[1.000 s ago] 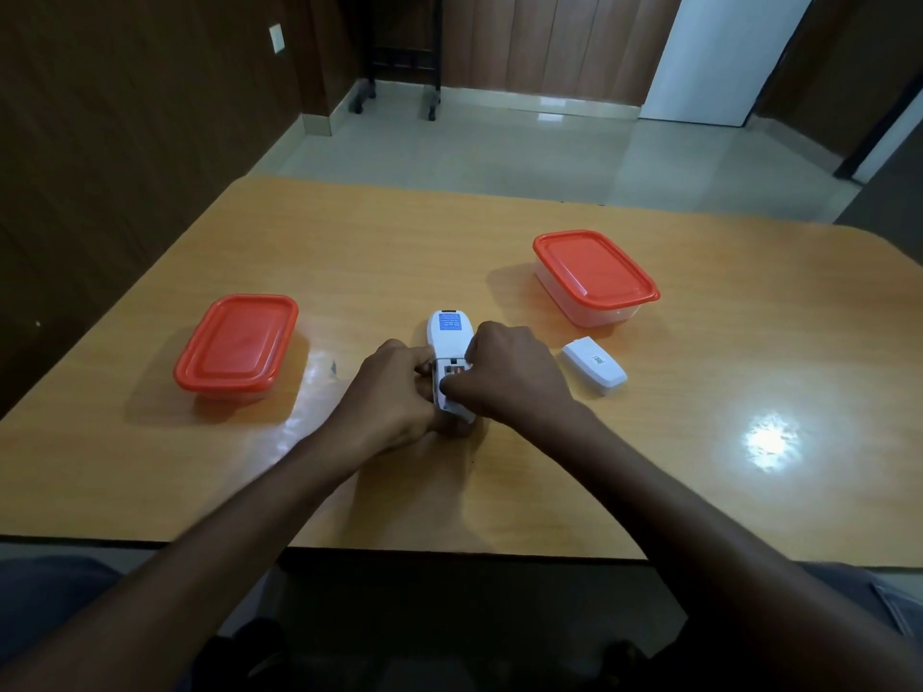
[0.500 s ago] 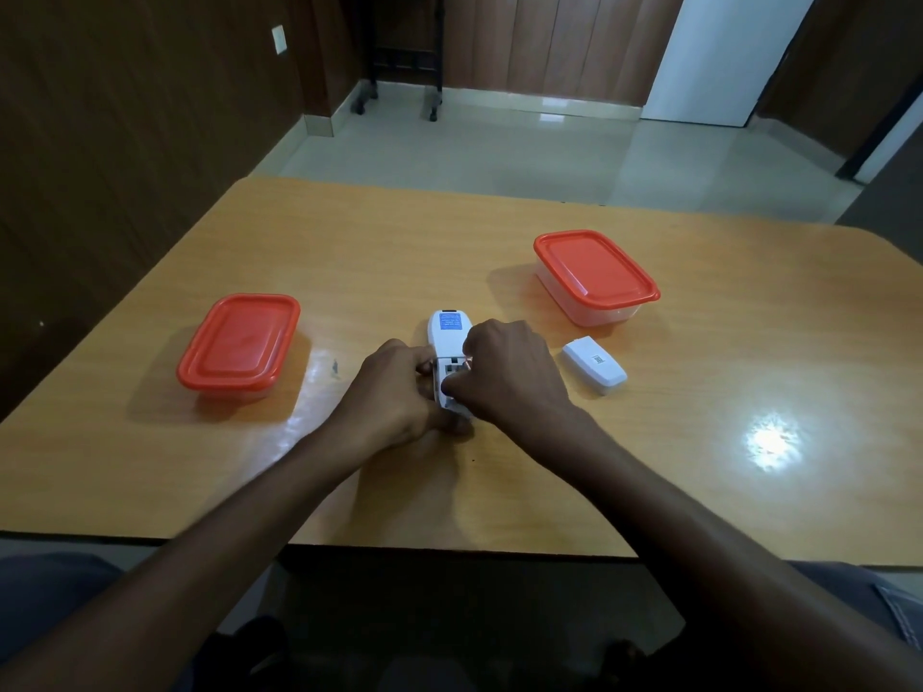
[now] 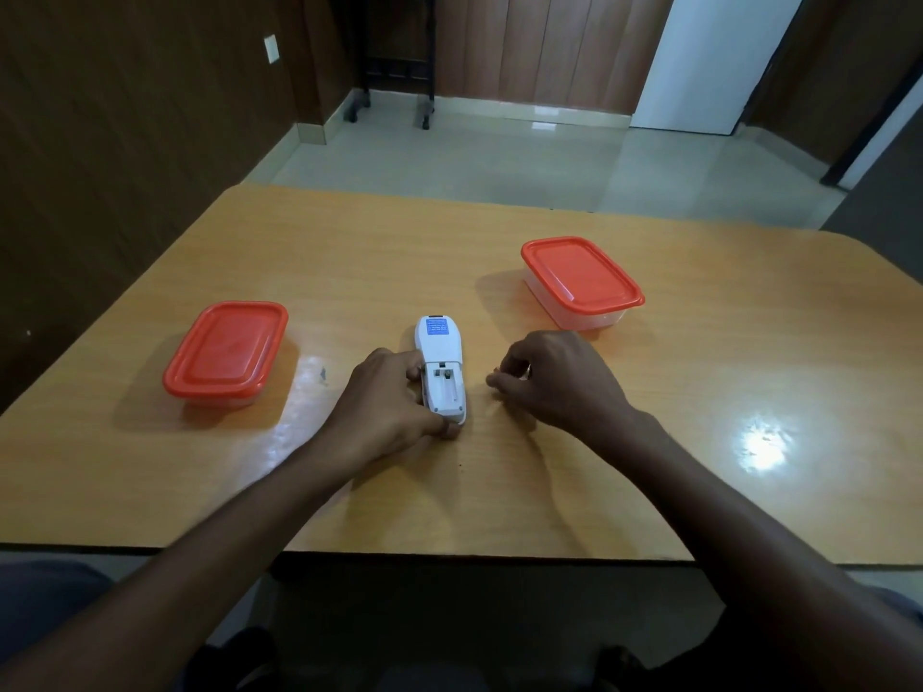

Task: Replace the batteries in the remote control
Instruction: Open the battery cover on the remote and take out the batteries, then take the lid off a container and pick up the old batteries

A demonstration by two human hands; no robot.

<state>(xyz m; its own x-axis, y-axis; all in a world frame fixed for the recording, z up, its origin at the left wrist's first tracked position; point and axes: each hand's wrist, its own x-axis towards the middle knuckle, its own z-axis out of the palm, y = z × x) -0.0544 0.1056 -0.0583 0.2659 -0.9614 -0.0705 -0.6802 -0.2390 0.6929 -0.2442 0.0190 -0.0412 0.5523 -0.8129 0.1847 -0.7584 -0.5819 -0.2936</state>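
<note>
A white remote control [image 3: 438, 342] lies face down on the wooden table [image 3: 349, 252], with its battery compartment [image 3: 445, 389] uncovered at the near end. My left hand [image 3: 384, 407] grips the remote's near end from the left, thumb at its bottom corner. My right hand [image 3: 559, 382] is just right of the remote, low over the table, fingers curled. Its fingertips pinch a small object with a reddish tip, apparently a battery [image 3: 494, 370], mostly hidden by the fingers. The white compartment cover is hidden behind my right hand.
A red-lidded plastic container [image 3: 227, 349] stands left of the remote, and another red-lidded container [image 3: 579, 277] stands at the back right. A bright light glare sits on the table's right side. The table's front edge runs just below my forearms.
My right hand has left the battery compartment and moved right, carrying a small object and now covering the white cover. The compartment is now exposed. My left hand still holds the remote.
</note>
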